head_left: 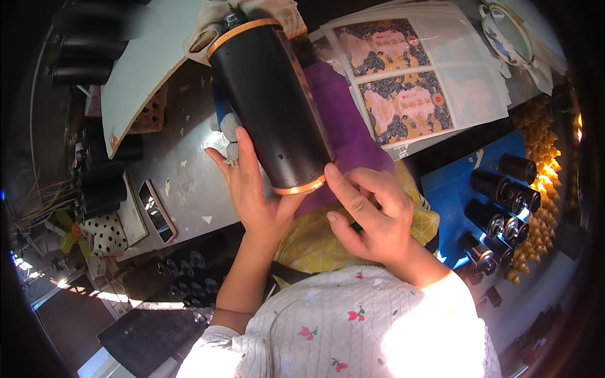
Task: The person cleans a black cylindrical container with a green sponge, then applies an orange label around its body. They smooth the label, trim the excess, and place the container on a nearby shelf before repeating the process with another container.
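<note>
A large black cylindrical bottle [274,104] with copper-orange bands at both ends lies tilted in front of me, its narrow dark neck pointing away. My left hand [258,189] supports its near end from the left and below, with the fingers spread along its side. Small chips or spots mark the black surface near that end. My right hand [375,214] touches the near copper band with the index fingertip. Its other fingers are loosely bent and nothing is in them. Pale cloth [277,12] lies about the far end, and a purple cloth [340,113] lies beneath the bottle.
Printed decal sheets [409,82] are stacked at the back right beside a patterned ceramic cup [507,38]. More black bottles [488,186] lie on a blue board [441,173] at right, near gold spiky pieces [542,195]. A phone [156,211] rests on the metal table at left.
</note>
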`<action>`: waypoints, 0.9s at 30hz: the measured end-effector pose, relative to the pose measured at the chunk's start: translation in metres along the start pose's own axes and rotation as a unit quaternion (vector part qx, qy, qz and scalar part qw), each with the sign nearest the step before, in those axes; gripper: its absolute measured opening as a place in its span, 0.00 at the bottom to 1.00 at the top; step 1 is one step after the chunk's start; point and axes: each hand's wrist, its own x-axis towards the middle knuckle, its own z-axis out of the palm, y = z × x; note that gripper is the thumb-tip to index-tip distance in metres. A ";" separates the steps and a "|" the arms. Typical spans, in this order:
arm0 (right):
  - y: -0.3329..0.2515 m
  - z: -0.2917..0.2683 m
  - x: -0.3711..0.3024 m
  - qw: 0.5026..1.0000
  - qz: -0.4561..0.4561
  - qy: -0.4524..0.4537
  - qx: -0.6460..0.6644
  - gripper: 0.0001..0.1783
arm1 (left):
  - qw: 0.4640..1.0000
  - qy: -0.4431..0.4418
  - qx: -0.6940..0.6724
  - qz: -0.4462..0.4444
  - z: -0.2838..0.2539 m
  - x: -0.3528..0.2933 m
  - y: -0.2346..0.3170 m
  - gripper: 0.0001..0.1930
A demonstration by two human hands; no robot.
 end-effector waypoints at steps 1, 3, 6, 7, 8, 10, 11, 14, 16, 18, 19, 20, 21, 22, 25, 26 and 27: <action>0.000 0.000 0.000 1.000 -0.002 0.000 0.000 0.36 | 1.000 -0.001 -0.001 0.000 0.000 0.000 0.000 0.56; -0.001 -0.002 0.001 1.000 0.006 -0.004 -0.009 0.35 | 1.000 -0.004 -0.005 0.001 0.000 0.000 -0.001 0.57; 0.001 -0.002 0.001 1.000 0.001 -0.006 -0.011 0.34 | 1.000 -0.004 -0.005 -0.003 0.000 -0.001 -0.001 0.57; 0.001 -0.002 0.001 1.000 -0.003 -0.006 -0.009 0.35 | 1.000 -0.004 -0.004 -0.006 0.000 -0.002 -0.001 0.57; 0.000 -0.003 0.002 1.000 0.010 -0.007 0.003 0.34 | 1.000 -0.003 -0.002 -0.004 0.000 -0.001 -0.001 0.57; -0.002 -0.005 0.004 0.999 0.037 -0.008 0.028 0.34 | 1.000 -0.002 0.004 0.000 0.001 0.000 -0.001 0.57; -0.002 -0.005 0.004 0.999 0.032 -0.011 0.021 0.35 | 1.000 -0.002 0.002 -0.001 0.001 0.000 -0.001 0.57; -0.001 -0.006 0.004 1.000 0.019 -0.019 0.008 0.35 | 1.000 -0.001 -0.005 -0.002 0.001 0.000 0.000 0.57; 0.000 -0.006 0.003 1.000 0.012 -0.024 0.011 0.35 | 1.000 0.000 -0.012 -0.003 0.001 0.000 0.000 0.57; 0.000 -0.005 0.003 0.999 0.027 -0.011 0.035 0.35 | 1.000 0.001 -0.005 -0.002 0.001 0.000 0.001 0.57; 0.000 -0.005 0.003 0.998 0.034 -0.005 0.047 0.35 | 1.000 0.001 -0.001 -0.001 0.001 0.000 0.002 0.57; -0.001 -0.005 0.004 0.999 0.031 -0.013 0.035 0.36 | 1.000 0.000 -0.002 -0.001 0.001 0.000 0.001 0.56; -0.002 -0.006 0.005 0.999 0.029 -0.020 0.023 0.36 | 1.000 0.000 -0.003 0.000 0.001 0.000 0.001 0.56; -0.002 -0.006 0.005 0.999 0.026 -0.028 0.012 0.36 | 1.000 -0.001 -0.005 0.000 0.001 0.000 0.000 0.56; -0.002 -0.006 0.005 0.999 0.030 -0.020 0.038 0.36 | 1.000 0.002 -0.006 -0.002 0.001 0.001 0.002 0.55; 0.000 -0.005 0.004 0.999 0.021 -0.011 0.049 0.35 | 1.000 0.000 -0.007 -0.003 0.001 0.001 0.002 0.55; 0.002 -0.003 0.003 0.998 0.011 -0.002 0.060 0.34 | 1.000 -0.002 -0.008 -0.004 0.001 0.000 0.002 0.55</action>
